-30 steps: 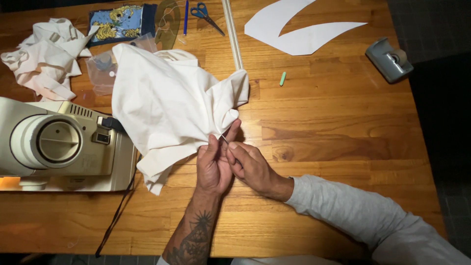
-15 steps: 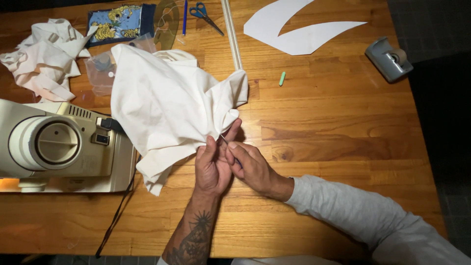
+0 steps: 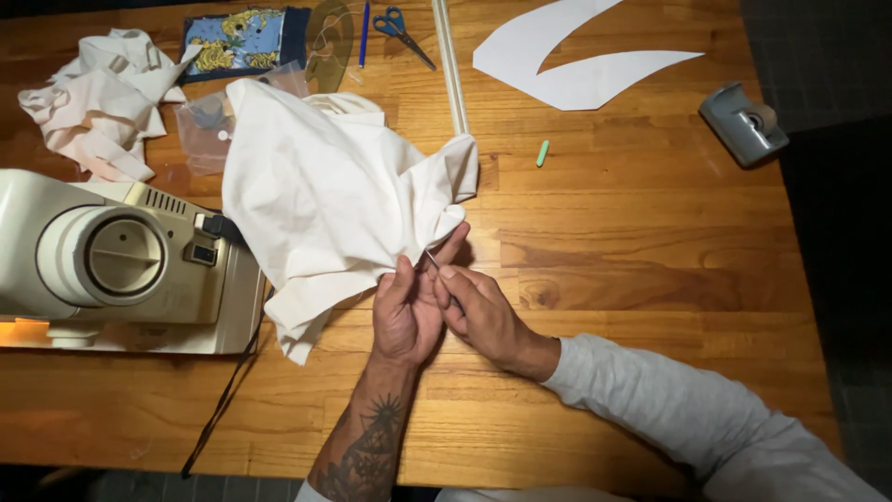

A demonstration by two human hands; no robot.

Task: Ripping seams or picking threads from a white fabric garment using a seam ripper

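A crumpled piece of cream fabric [image 3: 325,195] lies on the wooden table [image 3: 632,242], in the middle of the head view. My left hand [image 3: 404,311] pinches the fabric's lower right edge. My right hand [image 3: 483,311] sits right beside it and holds a thin metal tool [image 3: 432,259] whose tip touches that same edge. Both hands press together just below the cloth. What kind of tool it is I cannot tell.
A beige sewing machine [image 3: 111,260] stands at the left with a black cord [image 3: 228,390] hanging off the front edge. At the back lie pale fabric scraps [image 3: 93,102], a patterned blue pouch [image 3: 246,42], scissors [image 3: 404,26], a white paper pattern [image 3: 576,60], green chalk [image 3: 542,153] and a grey tape dispenser [image 3: 743,121].
The fabric shifted very slightly; my hands stay in the same place at its edge.
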